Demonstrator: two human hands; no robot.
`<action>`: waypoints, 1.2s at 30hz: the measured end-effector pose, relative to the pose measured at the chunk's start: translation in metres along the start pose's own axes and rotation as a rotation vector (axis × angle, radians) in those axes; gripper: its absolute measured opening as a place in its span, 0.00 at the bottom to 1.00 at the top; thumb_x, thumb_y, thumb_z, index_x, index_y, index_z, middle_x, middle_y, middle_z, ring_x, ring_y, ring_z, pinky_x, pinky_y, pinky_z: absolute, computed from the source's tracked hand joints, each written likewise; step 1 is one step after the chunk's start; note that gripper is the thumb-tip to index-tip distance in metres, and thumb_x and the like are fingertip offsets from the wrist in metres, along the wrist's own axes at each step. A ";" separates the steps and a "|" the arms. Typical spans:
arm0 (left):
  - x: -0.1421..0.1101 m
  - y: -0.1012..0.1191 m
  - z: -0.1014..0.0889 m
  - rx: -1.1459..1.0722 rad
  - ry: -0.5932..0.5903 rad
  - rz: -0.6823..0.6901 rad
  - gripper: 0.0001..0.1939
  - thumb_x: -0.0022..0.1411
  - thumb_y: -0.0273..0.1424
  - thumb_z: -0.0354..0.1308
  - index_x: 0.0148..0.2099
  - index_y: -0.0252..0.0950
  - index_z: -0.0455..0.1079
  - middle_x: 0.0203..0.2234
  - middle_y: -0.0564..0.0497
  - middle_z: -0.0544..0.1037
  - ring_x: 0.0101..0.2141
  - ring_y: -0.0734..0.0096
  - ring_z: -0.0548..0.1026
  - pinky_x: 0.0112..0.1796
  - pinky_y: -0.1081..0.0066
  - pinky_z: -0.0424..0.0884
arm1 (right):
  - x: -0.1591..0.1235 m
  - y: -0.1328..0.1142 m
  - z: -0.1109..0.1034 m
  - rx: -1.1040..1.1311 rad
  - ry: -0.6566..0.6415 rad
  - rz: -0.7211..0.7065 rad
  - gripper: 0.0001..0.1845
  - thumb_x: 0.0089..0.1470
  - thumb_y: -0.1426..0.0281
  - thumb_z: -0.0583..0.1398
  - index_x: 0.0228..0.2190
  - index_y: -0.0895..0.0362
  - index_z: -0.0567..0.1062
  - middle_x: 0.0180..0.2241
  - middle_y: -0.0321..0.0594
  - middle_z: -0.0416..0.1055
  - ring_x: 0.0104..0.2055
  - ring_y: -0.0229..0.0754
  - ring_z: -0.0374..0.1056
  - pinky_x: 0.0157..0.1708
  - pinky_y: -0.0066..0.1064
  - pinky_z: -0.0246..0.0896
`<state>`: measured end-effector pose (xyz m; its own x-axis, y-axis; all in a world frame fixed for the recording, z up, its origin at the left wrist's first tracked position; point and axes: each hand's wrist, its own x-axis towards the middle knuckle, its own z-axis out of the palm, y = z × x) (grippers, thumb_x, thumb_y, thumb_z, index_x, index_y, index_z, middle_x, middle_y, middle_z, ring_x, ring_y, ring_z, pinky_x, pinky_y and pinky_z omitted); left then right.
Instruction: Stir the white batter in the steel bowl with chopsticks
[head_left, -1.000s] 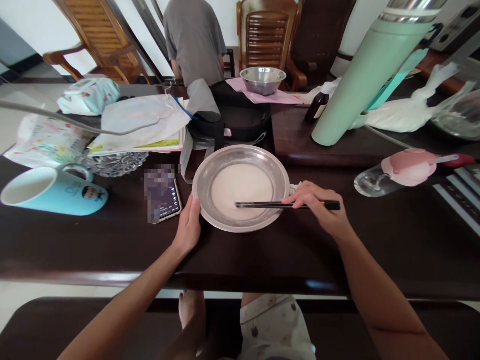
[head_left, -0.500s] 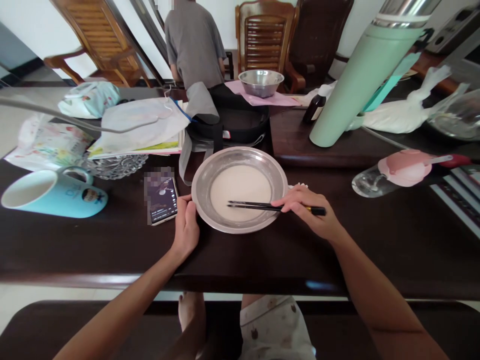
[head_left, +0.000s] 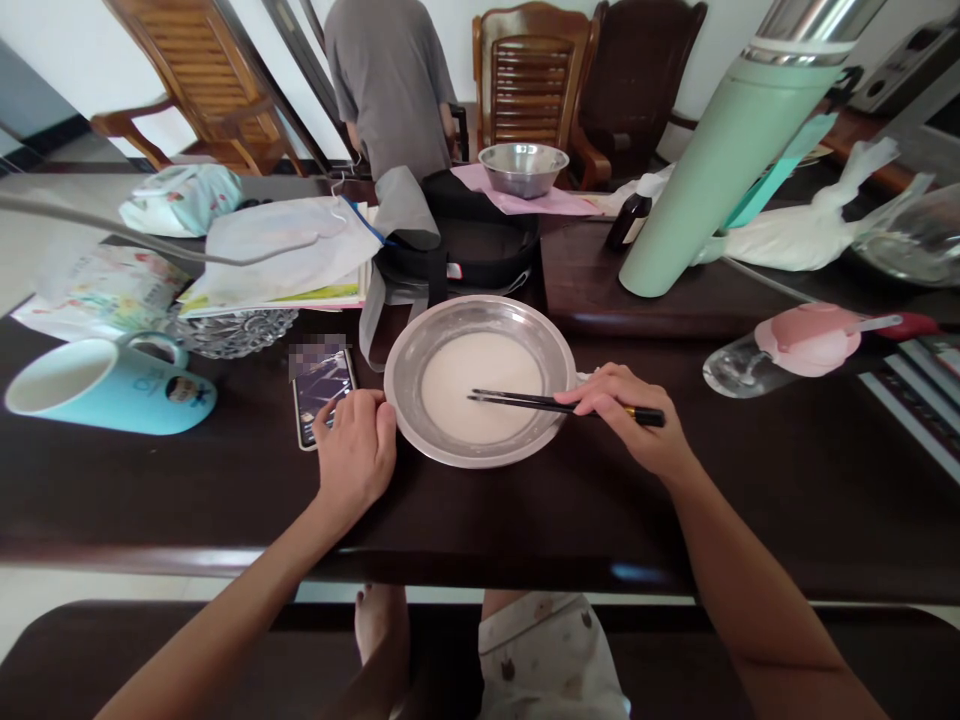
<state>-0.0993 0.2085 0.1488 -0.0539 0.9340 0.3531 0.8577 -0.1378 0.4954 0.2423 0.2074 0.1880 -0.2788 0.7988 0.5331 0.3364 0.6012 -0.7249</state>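
Observation:
A steel bowl [head_left: 409, 420] of milky white liquid [head_left: 480, 375] sits on the dark table in front of me. My right hand [head_left: 630, 415] is closed around a pair of black chopsticks [head_left: 525, 400]; their tips point left over the liquid, and I cannot tell whether they dip in. Left of the bowl, my left hand [head_left: 356, 445] reaches over the lower part of a lit smartphone [head_left: 322, 385] lying face up. Its fingers are partly bent, with fingertips at the screen and nothing held. The thumb lies close to the bowl's rim.
A light-blue mug [head_left: 112, 385] and a glass dish [head_left: 236, 330] stand to the left. At right are a tall green flask [head_left: 727, 170] and a pink-lidded bottle [head_left: 802, 340]. Behind are a black bag [head_left: 480, 240], a smaller steel bowl [head_left: 523, 172] and a person [head_left: 390, 85].
My left hand has left the bowl's rim and moved left onto the phone, whose screen picture differs. The chopsticks have shifted slightly right and up with my right hand.

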 end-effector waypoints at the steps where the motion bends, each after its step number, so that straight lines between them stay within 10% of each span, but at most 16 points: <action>1: 0.001 -0.001 -0.001 0.016 -0.013 -0.011 0.13 0.71 0.42 0.42 0.39 0.43 0.62 0.37 0.42 0.78 0.45 0.45 0.76 0.59 0.39 0.59 | 0.000 0.000 -0.001 -0.006 0.014 -0.002 0.14 0.68 0.72 0.58 0.32 0.50 0.80 0.39 0.35 0.87 0.37 0.44 0.74 0.44 0.42 0.65; 10: 0.028 -0.010 -0.006 -0.023 -0.101 0.007 0.09 0.68 0.39 0.44 0.38 0.43 0.60 0.36 0.44 0.77 0.44 0.47 0.76 0.61 0.39 0.60 | -0.001 0.001 0.000 -0.025 -0.024 -0.055 0.13 0.68 0.72 0.58 0.33 0.51 0.80 0.40 0.35 0.87 0.37 0.44 0.74 0.44 0.43 0.62; 15: 0.029 0.003 0.000 -0.241 -0.074 -0.160 0.10 0.70 0.37 0.44 0.35 0.44 0.59 0.27 0.49 0.69 0.33 0.56 0.72 0.38 0.57 0.70 | -0.001 0.002 -0.004 -0.017 0.038 -0.041 0.15 0.69 0.71 0.58 0.31 0.51 0.80 0.38 0.35 0.87 0.36 0.44 0.74 0.43 0.43 0.63; 24: 0.018 0.002 0.025 -0.559 0.049 -0.178 0.31 0.68 0.65 0.46 0.37 0.42 0.64 0.32 0.49 0.71 0.38 0.60 0.72 0.44 0.59 0.72 | 0.001 0.001 -0.002 0.000 -0.004 0.053 0.13 0.69 0.66 0.60 0.33 0.49 0.83 0.41 0.36 0.87 0.42 0.47 0.74 0.47 0.44 0.67; 36: 0.016 -0.002 0.022 -0.539 -0.028 -0.189 0.35 0.63 0.71 0.43 0.30 0.44 0.57 0.26 0.54 0.63 0.30 0.64 0.65 0.34 0.62 0.70 | 0.001 0.005 -0.003 0.005 0.048 0.078 0.13 0.68 0.65 0.61 0.33 0.48 0.84 0.41 0.37 0.87 0.41 0.47 0.74 0.44 0.43 0.68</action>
<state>-0.0903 0.2312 0.1360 -0.1614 0.9661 0.2015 0.4519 -0.1092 0.8854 0.2464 0.2113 0.1857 -0.2090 0.8433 0.4952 0.3510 0.5373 -0.7669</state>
